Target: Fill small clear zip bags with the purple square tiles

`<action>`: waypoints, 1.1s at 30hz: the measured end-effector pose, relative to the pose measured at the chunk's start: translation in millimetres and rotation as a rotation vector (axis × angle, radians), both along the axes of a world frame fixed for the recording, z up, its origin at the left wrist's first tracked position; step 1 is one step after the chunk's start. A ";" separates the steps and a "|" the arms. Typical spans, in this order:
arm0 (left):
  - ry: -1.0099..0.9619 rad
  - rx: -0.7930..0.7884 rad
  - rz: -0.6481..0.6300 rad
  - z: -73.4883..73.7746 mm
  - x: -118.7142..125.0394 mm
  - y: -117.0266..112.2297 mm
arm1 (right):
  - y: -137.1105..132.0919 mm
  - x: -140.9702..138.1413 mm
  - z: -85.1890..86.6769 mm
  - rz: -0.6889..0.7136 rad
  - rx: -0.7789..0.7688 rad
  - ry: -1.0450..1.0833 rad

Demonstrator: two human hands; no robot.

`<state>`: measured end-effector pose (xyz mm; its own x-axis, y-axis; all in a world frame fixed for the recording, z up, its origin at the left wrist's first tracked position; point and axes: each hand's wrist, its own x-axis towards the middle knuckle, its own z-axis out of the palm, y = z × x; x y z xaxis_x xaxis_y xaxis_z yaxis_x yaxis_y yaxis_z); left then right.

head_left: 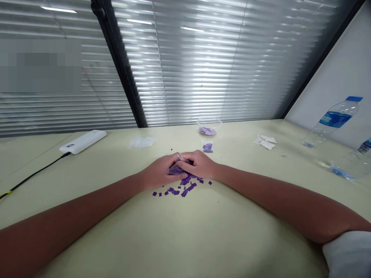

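Both hands meet at the middle of the pale table [185,231]. My left hand [159,172] and my right hand [199,164] are closed together on a small clear plastic bag [176,168] with purple pieces inside. Under and in front of the hands lies a scatter of small purple square pieces [181,187]. Just beyond the hands a small filled bag of purple pieces [207,147] lies on the table. Farther back stands a clear plastic cup [209,126] holding more purple pieces.
A white power bank [83,141] with a black cable lies at the back left. An empty clear bag [142,142] lies near it. Crumpled white bags [265,141] lie back right. Water bottles [333,121] stand and lie at the right edge. Window blinds rise behind the table.
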<state>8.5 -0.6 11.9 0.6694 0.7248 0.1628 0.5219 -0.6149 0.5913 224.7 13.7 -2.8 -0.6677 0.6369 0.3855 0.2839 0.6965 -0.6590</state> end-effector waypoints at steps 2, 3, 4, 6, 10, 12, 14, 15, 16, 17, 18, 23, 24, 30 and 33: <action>0.010 -0.010 0.001 -0.1 0.1 0.3 | 0.2 0.2 -0.3 -0.003 0.009 -0.006; 0.018 -0.013 -0.001 -0.2 0.1 0.5 | 0.3 0.3 -0.4 -0.004 0.014 -0.006; 0.020 -0.010 -0.005 -0.3 0.0 0.8 | 0.4 0.4 -0.5 -0.003 0.017 -0.007; 0.020 -0.003 -0.011 -0.7 -0.2 1.2 | 0.3 0.4 -0.6 -0.004 0.016 -0.004; 0.018 -0.003 -0.004 -1.6 -0.5 1.5 | -0.4 0.1 -0.4 -0.009 -0.002 -0.010; 0.020 -0.005 0.003 -1.4 -0.5 1.3 | -0.7 0.2 -0.3 -0.013 -0.010 -0.014; 0.026 -0.012 0.007 -0.5 -0.5 0.9 | -0.7 0.2 -0.2 -0.015 -0.012 -0.007; 0.027 -0.016 0.007 0.0 -0.4 0.7 | -0.7 0.2 -0.2 -0.015 -0.010 0.000; 0.028 -0.019 0.007 0.4 -0.4 0.5 | -0.5 0.2 -0.1 -0.011 -0.007 0.005; 0.026 -0.019 0.006 0.6 -0.4 0.5 | -0.4 0.1 0.1 -0.007 -0.004 0.008; 0.021 -0.018 0.005 0.8 -0.3 0.5 | -0.2 0.0 0.2 -0.004 -0.002 0.009; 0.023 -0.018 0.003 0.8 -0.1 0.6 | 0.2 -0.3 0.0 0.004 0.005 0.014; 0.029 -0.019 0.004 1.0 0.0 0.3 | 0.2 -0.3 -0.1 0.009 0.005 0.019; 0.039 -0.030 0.018 2.7 0.4 -1.2 | -0.5 -0.6 0.4 0.008 -0.006 0.019; 0.039 -0.026 0.014 2.6 0.2 -0.9 | -0.9 -0.7 1.1 0.006 -0.008 0.013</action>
<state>8.7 -1.5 14.5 0.6644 0.7380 0.1181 0.5532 -0.5919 0.5861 224.0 12.8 -1.8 -0.6664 0.6361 0.3889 0.2716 0.6929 -0.6680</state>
